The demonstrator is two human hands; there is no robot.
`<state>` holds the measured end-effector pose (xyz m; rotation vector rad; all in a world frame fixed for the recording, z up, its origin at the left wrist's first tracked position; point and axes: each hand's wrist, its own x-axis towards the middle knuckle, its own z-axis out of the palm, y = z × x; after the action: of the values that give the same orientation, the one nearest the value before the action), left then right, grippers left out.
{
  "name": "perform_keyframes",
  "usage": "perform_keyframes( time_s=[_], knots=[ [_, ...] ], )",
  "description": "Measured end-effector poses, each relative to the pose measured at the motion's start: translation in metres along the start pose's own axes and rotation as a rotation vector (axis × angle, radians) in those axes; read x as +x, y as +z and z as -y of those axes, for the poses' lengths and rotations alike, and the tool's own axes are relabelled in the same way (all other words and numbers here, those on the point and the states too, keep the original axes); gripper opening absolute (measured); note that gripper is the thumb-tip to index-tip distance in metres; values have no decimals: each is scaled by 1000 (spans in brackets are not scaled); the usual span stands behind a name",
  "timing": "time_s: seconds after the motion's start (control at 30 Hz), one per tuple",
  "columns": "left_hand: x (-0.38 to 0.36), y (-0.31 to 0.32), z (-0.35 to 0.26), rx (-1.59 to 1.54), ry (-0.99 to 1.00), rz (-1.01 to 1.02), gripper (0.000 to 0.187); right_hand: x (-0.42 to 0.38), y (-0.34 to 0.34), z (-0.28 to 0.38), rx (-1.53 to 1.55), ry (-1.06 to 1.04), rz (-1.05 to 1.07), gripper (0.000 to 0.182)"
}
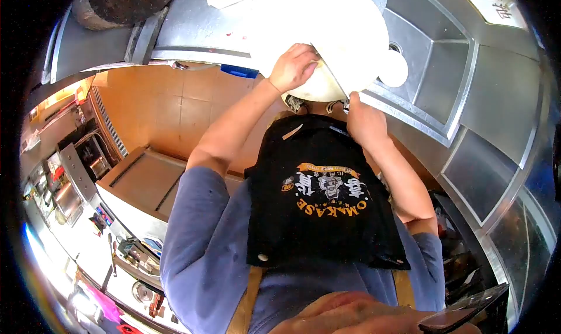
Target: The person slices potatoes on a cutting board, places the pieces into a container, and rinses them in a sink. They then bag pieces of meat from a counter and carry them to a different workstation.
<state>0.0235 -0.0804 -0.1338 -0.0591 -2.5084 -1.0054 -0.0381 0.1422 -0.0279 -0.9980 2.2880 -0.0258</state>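
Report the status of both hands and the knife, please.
Right hand gripping knife. Left hand close beside it. White board washed out by glare; obstructions unclear.

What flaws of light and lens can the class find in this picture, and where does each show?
Head view: glare washes the round board nearly blank white, hiding detail beside the left hand; head view: the wide lens bows the steel counter at right and leaves dark corners; head view: the lettering on the black apron is sharp enough to read "OMAKASE".
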Motion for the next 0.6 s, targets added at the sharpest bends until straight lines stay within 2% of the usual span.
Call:
perform_keyframes(
  time_s=[0.2,0.27,0.3,0.37,0.4,0.43,0.5,0.6],
  knots=[
    [-2,-2,-6,-14,-68,1,22,12,5,-10,-35,12,41,26],
    [-6,5,3,-19,-178,23,34,-9,13,-26,-3,-143,-365,24],
    [-4,6,-1,-13,-185,15,34,-18,16,-34,-6,-154,-363,24],
    [9,12,-14,91,-179,-156,41,-35,21,-55,542,91,-177,27],
    [12,20,-16,123,-187,-108,50,-42,34,-75,829,163,-92,26],
    [14,27,-12,148,-215,54,49,-43,46,-88,1112,220,-2,24],
    [19,38,2,295,-222,249,40,-50,56,-87,1324,390,-114,23],
    [31,19,26,241,-269,87,32,-58,74,-106,1377,326,-141,20]
  ],
)
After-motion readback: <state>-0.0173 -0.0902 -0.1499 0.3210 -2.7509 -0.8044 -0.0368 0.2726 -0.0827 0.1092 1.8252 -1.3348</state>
